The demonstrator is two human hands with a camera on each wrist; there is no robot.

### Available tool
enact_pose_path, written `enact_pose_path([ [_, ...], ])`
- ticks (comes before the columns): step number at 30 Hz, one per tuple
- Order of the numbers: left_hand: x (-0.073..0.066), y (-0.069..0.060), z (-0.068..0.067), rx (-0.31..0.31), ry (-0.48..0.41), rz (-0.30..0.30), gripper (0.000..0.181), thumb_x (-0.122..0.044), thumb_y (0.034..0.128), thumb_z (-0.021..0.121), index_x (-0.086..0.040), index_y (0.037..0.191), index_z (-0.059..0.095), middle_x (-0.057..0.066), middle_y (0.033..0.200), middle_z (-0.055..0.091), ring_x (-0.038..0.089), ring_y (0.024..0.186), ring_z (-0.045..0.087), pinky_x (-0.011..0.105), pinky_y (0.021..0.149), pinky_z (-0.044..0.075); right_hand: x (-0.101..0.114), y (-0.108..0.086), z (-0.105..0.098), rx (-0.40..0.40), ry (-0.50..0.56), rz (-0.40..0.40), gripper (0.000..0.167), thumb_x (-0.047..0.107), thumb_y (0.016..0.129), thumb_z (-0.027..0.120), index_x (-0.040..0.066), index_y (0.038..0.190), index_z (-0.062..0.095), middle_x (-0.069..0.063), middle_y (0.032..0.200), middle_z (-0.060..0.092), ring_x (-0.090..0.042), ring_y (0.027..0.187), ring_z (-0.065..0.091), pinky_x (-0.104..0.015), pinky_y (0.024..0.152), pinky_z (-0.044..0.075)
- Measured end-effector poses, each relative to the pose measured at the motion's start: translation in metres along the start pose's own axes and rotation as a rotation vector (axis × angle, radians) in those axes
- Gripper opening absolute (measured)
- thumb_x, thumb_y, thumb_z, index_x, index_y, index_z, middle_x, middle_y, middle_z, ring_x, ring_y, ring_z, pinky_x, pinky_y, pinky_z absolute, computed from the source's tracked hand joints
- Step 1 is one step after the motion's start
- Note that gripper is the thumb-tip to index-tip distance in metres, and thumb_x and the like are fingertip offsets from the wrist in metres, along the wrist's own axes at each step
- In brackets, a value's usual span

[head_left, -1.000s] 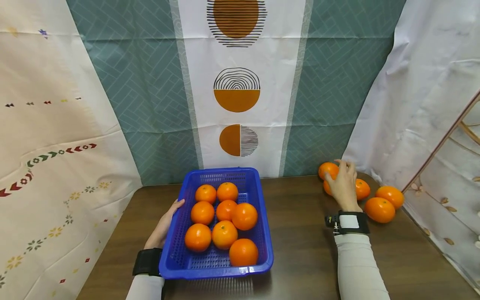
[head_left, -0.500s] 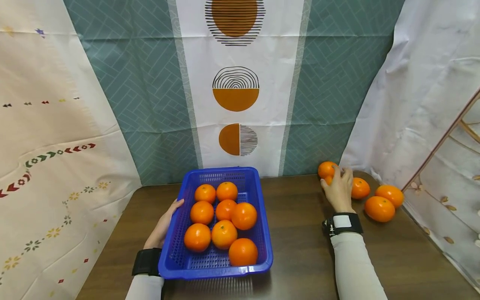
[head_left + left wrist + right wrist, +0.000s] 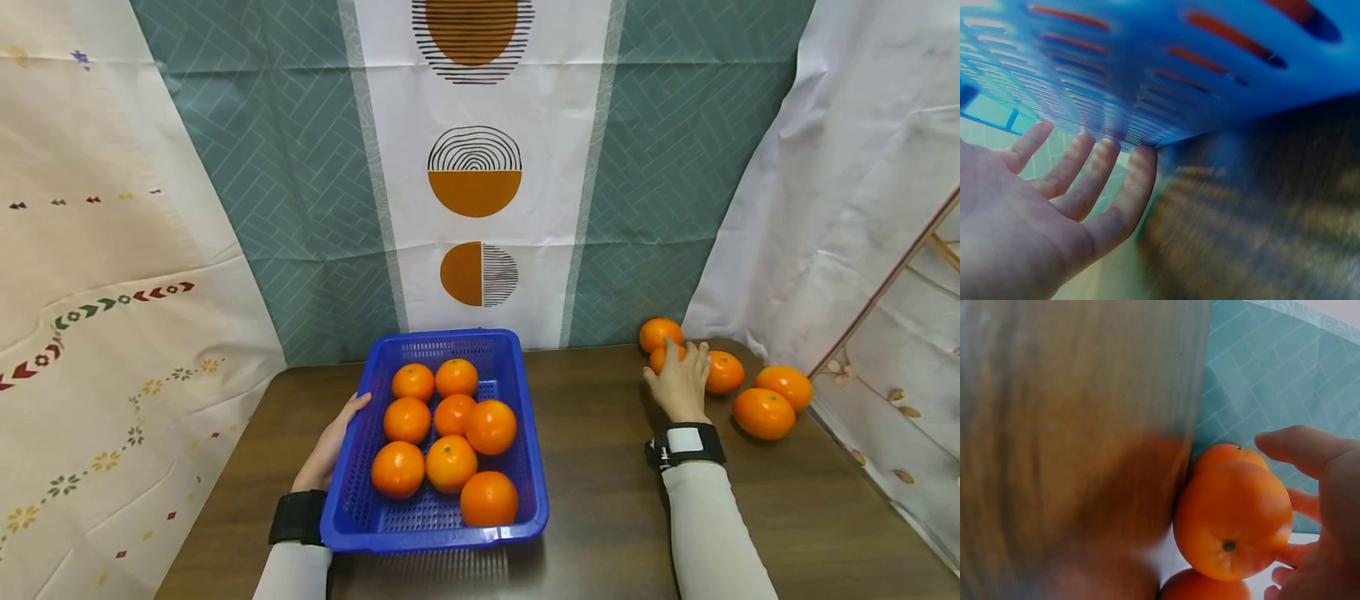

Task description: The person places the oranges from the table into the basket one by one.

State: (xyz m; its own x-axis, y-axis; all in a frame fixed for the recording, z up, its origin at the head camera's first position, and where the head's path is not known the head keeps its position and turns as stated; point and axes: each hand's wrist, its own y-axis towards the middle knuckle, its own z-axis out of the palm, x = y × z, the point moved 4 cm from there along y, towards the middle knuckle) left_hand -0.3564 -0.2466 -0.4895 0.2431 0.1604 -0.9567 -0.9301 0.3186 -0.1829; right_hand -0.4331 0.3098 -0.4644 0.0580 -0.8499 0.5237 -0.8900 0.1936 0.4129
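Observation:
My left hand [image 3: 330,446] is at the left side of a blue plastic basket [image 3: 529,467], which holds several oranges [image 3: 398,469]. In the left wrist view, the fingers [image 3: 1119,203] lie extended with their tips against the slotted wall. On the far right of the table, my right hand [image 3: 681,385] hovers over an orange [image 3: 1233,519] with spread fingers. The right wrist view has the thumb [image 3: 1300,447] apart from this orange, while other fingers reach along its far side. Behind it sits another orange [image 3: 660,334], and one more [image 3: 723,372] lies just right of the hand.
Two more oranges [image 3: 763,413] sit together nearer the right edge of the brown wooden table [image 3: 592,467]. Patterned cloth [image 3: 480,200] hangs behind the table, with a white floral cloth [image 3: 885,400] along the right side.
My right hand has shifted slightly left and nearer, off the rear orange and over the closer one. The left hand and basket stay in place.

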Motion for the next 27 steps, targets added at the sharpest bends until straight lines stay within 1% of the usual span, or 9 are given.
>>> enact_pose_path([
  [5, -0.0008, 0.0014, 0.0, 0.007, 0.0, 0.02, 0.063, -0.055, 0.1109, 0.035, -0.035, 0.165, 0.011, 0.013, 0.165, 0.026, 0.03, 0.136, 0.046, 0.047, 0.105, 0.049, 0.0013, -0.0003, 0.0013, 0.022, -0.014, -0.024, 0.06, 0.008, 0.092, 0.07, -0.015, 0.139, 0.041, -0.049, 0.143, 0.027, -0.067, 0.146, 0.007, -0.068, 0.121, -0.001],
  [8, -0.0015, 0.0015, 0.0005, 0.014, -0.005, 0.032, 0.062, -0.054, 0.1115, 0.034, -0.034, 0.165, 0.01, 0.013, 0.164, 0.026, 0.028, 0.135, 0.047, 0.046, 0.105, 0.049, 0.0036, -0.0006, 0.0011, 0.03, -0.017, -0.038, 0.056, 0.007, 0.091, 0.069, -0.017, 0.135, 0.042, -0.05, 0.14, 0.029, -0.068, 0.145, 0.011, -0.068, 0.121, 0.002],
  [11, -0.0016, 0.0015, 0.0011, 0.029, -0.016, 0.036, 0.062, -0.054, 0.1118, 0.033, -0.035, 0.166, 0.008, 0.012, 0.165, 0.025, 0.027, 0.136, 0.046, 0.045, 0.106, 0.048, 0.0047, -0.0016, 0.0008, 0.038, -0.022, -0.059, 0.051, 0.004, 0.09, 0.069, -0.017, 0.129, 0.046, -0.051, 0.134, 0.032, -0.069, 0.139, 0.02, -0.068, 0.119, 0.009],
  [14, -0.0017, 0.0013, 0.0015, 0.025, -0.02, 0.037, 0.062, -0.054, 0.1117, 0.033, -0.035, 0.166, 0.009, 0.013, 0.165, 0.025, 0.028, 0.137, 0.045, 0.044, 0.105, 0.048, 0.0051, -0.003, 0.0012, 0.044, -0.033, -0.078, 0.047, 0.003, 0.087, 0.07, -0.015, 0.126, 0.049, -0.048, 0.128, 0.036, -0.067, 0.128, 0.031, -0.069, 0.113, 0.02],
  [16, -0.0014, 0.0008, 0.0015, 0.023, -0.014, 0.031, 0.064, -0.055, 0.1115, 0.033, -0.036, 0.166, 0.007, 0.013, 0.166, 0.024, 0.028, 0.137, 0.045, 0.043, 0.105, 0.048, 0.0048, -0.0034, 0.0014, 0.049, -0.039, -0.08, 0.048, 0.004, 0.086, 0.071, -0.012, 0.126, 0.05, -0.046, 0.127, 0.037, -0.064, 0.122, 0.035, -0.069, 0.107, 0.025],
  [20, -0.0006, 0.0006, 0.0009, 0.003, 0.0, 0.019, 0.066, -0.056, 0.1108, 0.035, -0.034, 0.166, 0.007, 0.014, 0.166, 0.024, 0.028, 0.134, 0.047, 0.043, 0.104, 0.05, 0.0036, -0.0032, 0.002, 0.075, -0.051, -0.065, 0.052, 0.005, 0.085, 0.073, -0.008, 0.129, 0.05, -0.045, 0.128, 0.037, -0.065, 0.119, 0.039, -0.071, 0.1, 0.031],
  [24, -0.0003, 0.0012, 0.0004, -0.015, -0.003, 0.014, 0.066, -0.056, 0.1103, 0.036, -0.034, 0.166, 0.008, 0.015, 0.164, 0.026, 0.028, 0.131, 0.05, 0.044, 0.103, 0.051, 0.0025, -0.0027, 0.0021, 0.114, -0.046, -0.046, 0.057, 0.003, 0.083, 0.075, -0.008, 0.132, 0.048, -0.045, 0.131, 0.035, -0.066, 0.119, 0.038, -0.072, 0.099, 0.032],
  [27, 0.0, 0.001, 0.0002, -0.019, -0.007, 0.01, 0.066, -0.056, 0.1102, 0.037, -0.036, 0.166, 0.009, 0.014, 0.165, 0.026, 0.028, 0.132, 0.049, 0.044, 0.103, 0.05, 0.0019, -0.0026, 0.0026, 0.138, -0.037, -0.035, 0.06, 0.002, 0.083, 0.075, -0.008, 0.134, 0.047, -0.045, 0.133, 0.033, -0.066, 0.121, 0.036, -0.073, 0.1, 0.031],
])
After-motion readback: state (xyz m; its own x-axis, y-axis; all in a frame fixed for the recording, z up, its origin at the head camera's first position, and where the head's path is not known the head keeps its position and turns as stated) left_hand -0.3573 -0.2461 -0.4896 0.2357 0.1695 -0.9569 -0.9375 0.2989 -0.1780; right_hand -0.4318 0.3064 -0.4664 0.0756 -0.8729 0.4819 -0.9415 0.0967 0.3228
